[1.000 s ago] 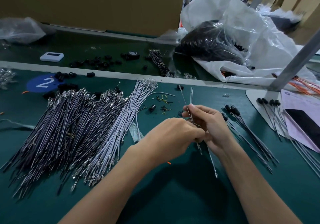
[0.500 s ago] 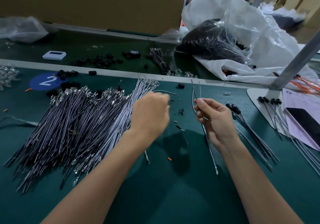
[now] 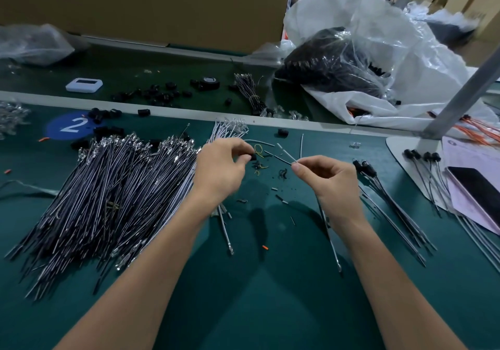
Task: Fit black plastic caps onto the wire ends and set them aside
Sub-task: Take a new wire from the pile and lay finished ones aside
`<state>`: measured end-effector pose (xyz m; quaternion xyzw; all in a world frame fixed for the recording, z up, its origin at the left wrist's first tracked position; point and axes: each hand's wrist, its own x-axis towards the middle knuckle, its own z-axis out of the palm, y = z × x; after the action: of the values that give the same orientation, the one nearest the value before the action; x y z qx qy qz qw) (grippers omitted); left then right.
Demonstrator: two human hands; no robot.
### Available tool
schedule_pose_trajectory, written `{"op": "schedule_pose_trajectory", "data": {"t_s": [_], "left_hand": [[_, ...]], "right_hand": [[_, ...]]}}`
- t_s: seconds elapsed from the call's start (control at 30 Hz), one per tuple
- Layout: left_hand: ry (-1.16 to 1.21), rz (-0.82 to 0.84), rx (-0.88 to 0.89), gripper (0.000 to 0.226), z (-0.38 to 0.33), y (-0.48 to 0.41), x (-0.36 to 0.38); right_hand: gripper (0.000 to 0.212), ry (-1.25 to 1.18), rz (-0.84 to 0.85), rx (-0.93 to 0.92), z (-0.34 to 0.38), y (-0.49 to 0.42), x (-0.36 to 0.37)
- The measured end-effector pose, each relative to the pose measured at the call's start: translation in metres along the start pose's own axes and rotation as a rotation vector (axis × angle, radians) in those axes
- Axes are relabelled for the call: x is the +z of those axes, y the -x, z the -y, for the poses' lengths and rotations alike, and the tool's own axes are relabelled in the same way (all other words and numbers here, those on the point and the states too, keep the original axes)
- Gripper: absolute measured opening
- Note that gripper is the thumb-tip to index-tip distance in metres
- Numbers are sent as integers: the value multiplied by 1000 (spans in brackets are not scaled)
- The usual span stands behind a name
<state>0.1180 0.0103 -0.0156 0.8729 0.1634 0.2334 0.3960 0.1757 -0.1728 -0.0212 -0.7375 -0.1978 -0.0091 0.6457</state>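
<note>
My left hand (image 3: pixel 221 167) pinches a small black cap (image 3: pixel 253 157) between thumb and fingertips, over the green mat. My right hand (image 3: pixel 328 180) pinches a pair of thin wires (image 3: pixel 284 157), one black and one white; their free ends point up-left toward the cap, a short gap away, and their tails hang below my wrist. A big heap of uncapped wires (image 3: pixel 108 195) lies at the left. Capped wires (image 3: pixel 389 200) lie in a row at the right.
Loose black caps (image 3: pixel 159 93) are scattered on the far belt, near a white device (image 3: pixel 84 84) and a tape roll (image 3: pixel 209 82). Plastic bags (image 3: pixel 351 60) sit at the back right. A phone (image 3: pixel 479 190) on pink paper and a grey post (image 3: pixel 465 89) stand at the right.
My left hand reached left to the loose parts, took a black cap and now holds it near the wire tips. My right hand tilted the wires toward the left.
</note>
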Motion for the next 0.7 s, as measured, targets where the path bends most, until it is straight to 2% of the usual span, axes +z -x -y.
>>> {"op": "schedule_pose_trajectory", "data": {"t_s": [0.1, 0.2, 0.37, 0.7], "left_hand": [[332, 38, -100, 23, -1, 5, -1], [498, 64, -149, 28, -3, 8, 2], [531, 99, -129, 19, -5, 9, 3], [516, 97, -83, 19, -4, 10, 1]], "right_hand": [[10, 78, 6, -48, -1, 1, 1], [15, 108, 13, -73, -3, 0, 1], [15, 123, 17, -79, -4, -1, 1], [15, 125, 1, -90, -4, -3, -2]]}}
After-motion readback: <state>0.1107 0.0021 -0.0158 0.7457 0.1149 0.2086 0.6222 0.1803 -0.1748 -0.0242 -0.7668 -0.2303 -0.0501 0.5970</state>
